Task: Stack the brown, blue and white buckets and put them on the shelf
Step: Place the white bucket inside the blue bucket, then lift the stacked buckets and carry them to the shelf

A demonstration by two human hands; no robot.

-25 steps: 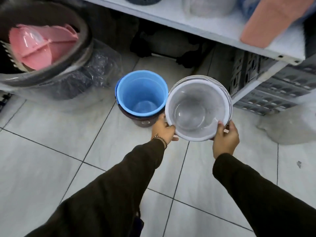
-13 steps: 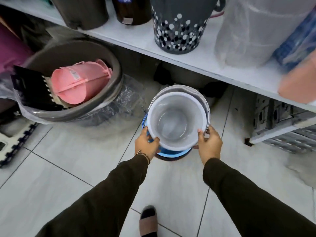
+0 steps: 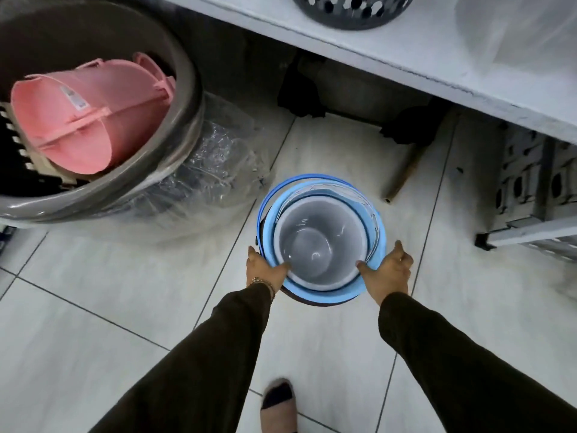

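Note:
On the tiled floor stands a nested stack: the white bucket (image 3: 321, 245) sits inside the blue bucket (image 3: 268, 242), which sits in the brown bucket (image 3: 315, 303), of which only a dark sliver shows at the near edge. My left hand (image 3: 263, 268) rests on the stack's left rim with the thumb over the white bucket's edge. My right hand (image 3: 388, 270) does the same on the right rim. The white shelf (image 3: 406, 54) runs across the top, above the stack.
A large grey tub (image 3: 184, 120) wrapped in plastic holds a pink bucket (image 3: 84, 120) at the left. A perforated grey basket (image 3: 349, 10) and a plastic-wrapped item (image 3: 524, 32) stand on the shelf. Grey crates (image 3: 537, 182) sit under it at the right. A pipe (image 3: 402, 176) lies on the floor.
The white bucket moved left from beside the blue one, then went down into it. Both hands stayed on its rim and lowered with it.

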